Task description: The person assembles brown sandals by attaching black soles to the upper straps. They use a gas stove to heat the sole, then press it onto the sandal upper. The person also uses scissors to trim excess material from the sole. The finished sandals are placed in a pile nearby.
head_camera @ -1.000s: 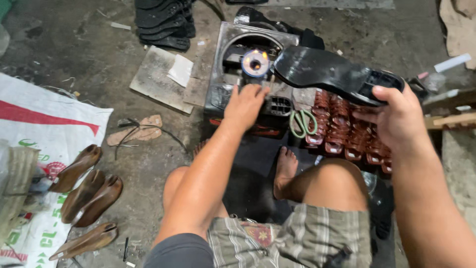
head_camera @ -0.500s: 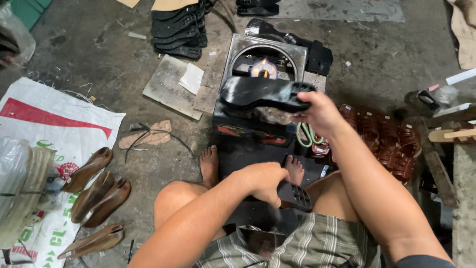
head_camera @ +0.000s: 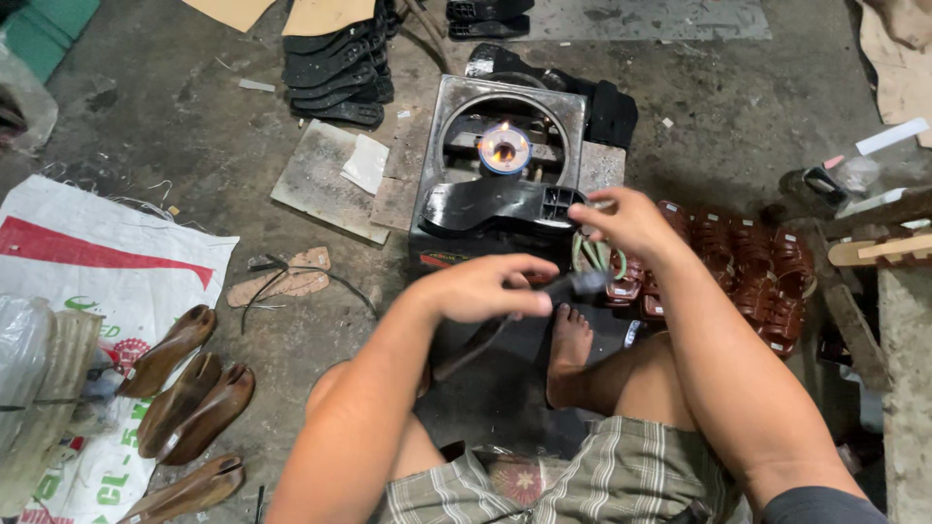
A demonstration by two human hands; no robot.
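Lowered the glossy black rubber shoe sole (head_camera: 500, 206) from above the square metal stove (head_camera: 505, 146) onto its front edge; brought the left hand (head_camera: 485, 288) up, gripping a dark tool handle (head_camera: 573, 285).

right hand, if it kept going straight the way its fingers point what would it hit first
The right hand points up-left and already grips the heel end of the black shoe sole. Straight on, it would likely meet the small gas stove with its flame; depth is unclear.
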